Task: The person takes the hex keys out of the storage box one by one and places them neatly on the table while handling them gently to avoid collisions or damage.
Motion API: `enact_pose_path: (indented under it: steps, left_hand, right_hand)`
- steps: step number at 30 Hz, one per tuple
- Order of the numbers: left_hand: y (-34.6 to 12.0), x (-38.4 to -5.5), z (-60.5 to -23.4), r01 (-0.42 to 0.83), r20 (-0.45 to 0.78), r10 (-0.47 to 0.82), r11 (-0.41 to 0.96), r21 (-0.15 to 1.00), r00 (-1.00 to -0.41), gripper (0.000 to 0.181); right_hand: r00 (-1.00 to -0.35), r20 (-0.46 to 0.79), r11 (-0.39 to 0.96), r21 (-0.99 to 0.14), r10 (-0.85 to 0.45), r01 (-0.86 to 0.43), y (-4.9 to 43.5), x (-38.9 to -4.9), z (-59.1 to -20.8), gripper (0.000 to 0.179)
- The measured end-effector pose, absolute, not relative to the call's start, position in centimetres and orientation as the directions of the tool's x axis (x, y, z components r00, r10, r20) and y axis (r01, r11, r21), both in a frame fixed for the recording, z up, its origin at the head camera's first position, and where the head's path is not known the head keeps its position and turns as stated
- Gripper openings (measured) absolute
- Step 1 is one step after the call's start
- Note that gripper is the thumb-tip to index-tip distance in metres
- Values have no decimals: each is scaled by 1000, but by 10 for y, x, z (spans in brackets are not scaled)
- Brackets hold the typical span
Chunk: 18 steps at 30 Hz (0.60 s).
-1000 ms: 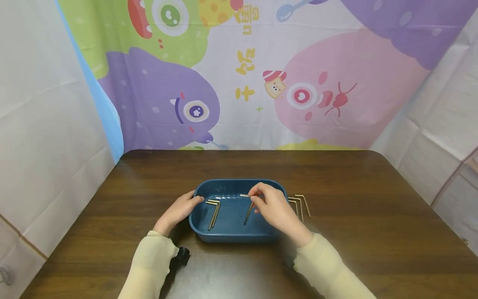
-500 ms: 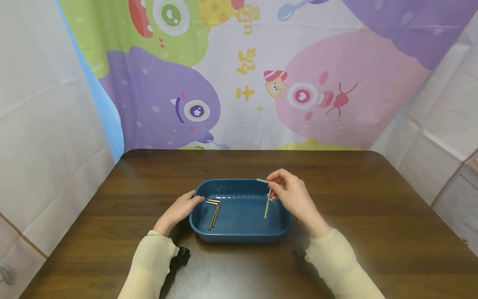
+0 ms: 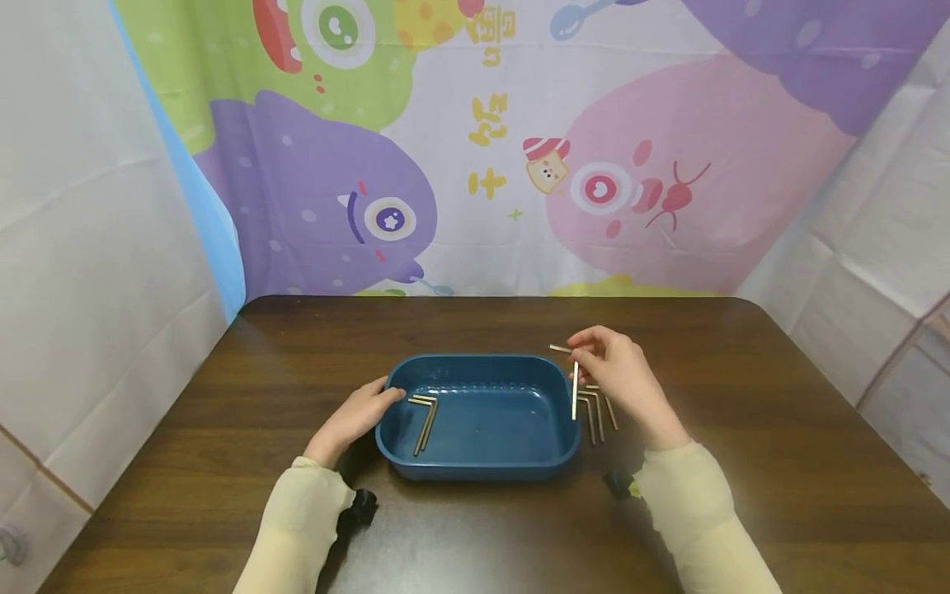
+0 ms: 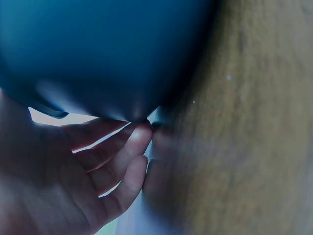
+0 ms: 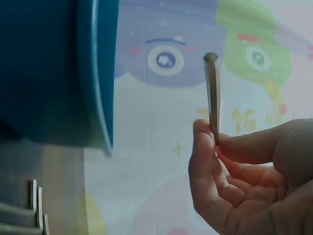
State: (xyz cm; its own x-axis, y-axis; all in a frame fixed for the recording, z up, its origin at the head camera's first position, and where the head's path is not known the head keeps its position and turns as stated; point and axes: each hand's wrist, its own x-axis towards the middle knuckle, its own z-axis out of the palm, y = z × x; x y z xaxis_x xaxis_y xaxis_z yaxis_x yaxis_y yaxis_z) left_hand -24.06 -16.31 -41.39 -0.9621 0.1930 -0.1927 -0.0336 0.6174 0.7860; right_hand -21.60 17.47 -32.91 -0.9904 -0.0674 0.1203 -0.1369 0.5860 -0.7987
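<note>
A blue plastic tub (image 3: 475, 472) stands on the wooden table, and my left hand (image 3: 359, 415) holds its left end. The thumb hooks over the rim while the fingers (image 4: 132, 139) lie against the outer wall, low by the tabletop in the left wrist view. Between thumb and fingertips my right hand (image 3: 619, 367) pinches an L-shaped hex key (image 3: 575, 394) near its bend, long arm hanging down, in the air at the tub's right rim. In the right wrist view that hex key (image 5: 213, 93) shows its hexagonal end. Two more hex keys (image 3: 426, 429) lie inside the tub at the left.
Three brass-coloured hex keys (image 3: 599, 419) lie side by side on the table (image 3: 742, 462), just right of the tub and below my right hand. A cartoon-printed cloth (image 3: 475, 247) hangs behind the table's far edge, with pale sheets (image 3: 96, 247) along the sides.
My right hand has carried the pinched hex key up and rightward, from inside the tub to its right rim. The left hand and the tub have stayed put.
</note>
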Motion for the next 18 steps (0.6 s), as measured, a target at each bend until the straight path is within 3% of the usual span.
enact_pose_path:
  steps: [18]
  left_hand:
    - [-163,-240,-414,-37,-198,198,611,791,-960,57]
  right_hand:
    - [-997,-55,694,-720,-49,6,215,-232,-342,20]
